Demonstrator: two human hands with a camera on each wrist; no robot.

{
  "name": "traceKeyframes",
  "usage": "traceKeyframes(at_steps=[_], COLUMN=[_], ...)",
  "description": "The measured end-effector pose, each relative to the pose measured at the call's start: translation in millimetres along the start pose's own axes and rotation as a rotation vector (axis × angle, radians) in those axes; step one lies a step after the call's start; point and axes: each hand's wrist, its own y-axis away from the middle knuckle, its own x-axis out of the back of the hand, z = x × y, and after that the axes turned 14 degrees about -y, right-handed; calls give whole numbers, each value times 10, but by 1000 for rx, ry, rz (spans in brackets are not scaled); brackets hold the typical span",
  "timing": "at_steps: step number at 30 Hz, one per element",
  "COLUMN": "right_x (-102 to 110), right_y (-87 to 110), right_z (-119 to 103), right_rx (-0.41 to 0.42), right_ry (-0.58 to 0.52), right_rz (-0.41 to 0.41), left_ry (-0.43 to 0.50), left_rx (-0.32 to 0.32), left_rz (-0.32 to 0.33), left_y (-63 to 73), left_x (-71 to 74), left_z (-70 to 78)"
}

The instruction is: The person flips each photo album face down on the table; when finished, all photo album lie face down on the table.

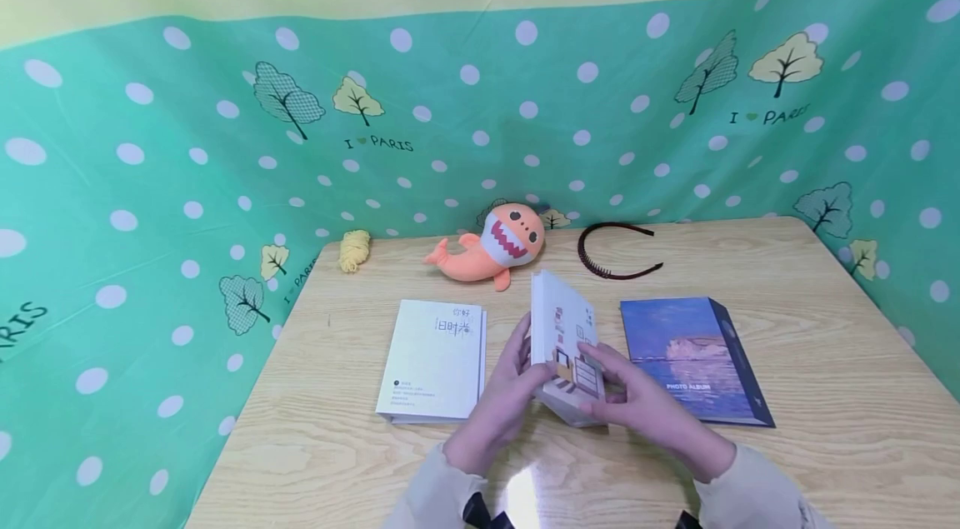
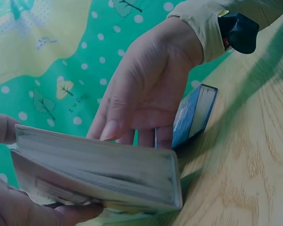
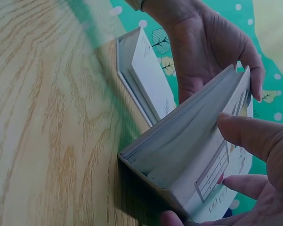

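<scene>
Thumb over the printed cover, our left hand (image 1: 512, 383) grips a white illustrated album (image 1: 573, 346), while our right hand (image 1: 637, 396) grasps its opposite side between thumb and fingers. Both hands hold it tilted up over the bench (image 1: 300, 446); whether its lower edge touches the wood, we cannot quite tell. Left of that album we see a white album with Chinese lettering (image 1: 427, 358); right of it, a blue photo album (image 1: 678, 362). Beyond it sit a coral shark plush (image 1: 468, 264), a dark toothed headband (image 1: 582, 250) and, farther left, yellow yarn (image 1: 354, 251).
</scene>
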Motion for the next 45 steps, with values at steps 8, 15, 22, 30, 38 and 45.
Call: traceKeyframes(at_steps=[8,15,22,30,38,45], right_x=[-6,-31,-21,3,12,13], right_y=[2,9,31,48,48,68], right_z=[6,-2,-19,4,-7,-31], right_rx=[-18,-48,-56,-47,-44,-65], right_ry=[67,141,238,320,361,430], right_rz=[29,64,80,68,65,80], left_ry=[33,13,-18,-65,-293,-639], left_rx=[33,37,34,38,49,34], left_rz=[1,29,32,29,53,73], left_y=[48,83,99,85,81,87], left_x=[97,158,197,219,207,202], left_z=[-16,-45,-81,-165,-196,-204])
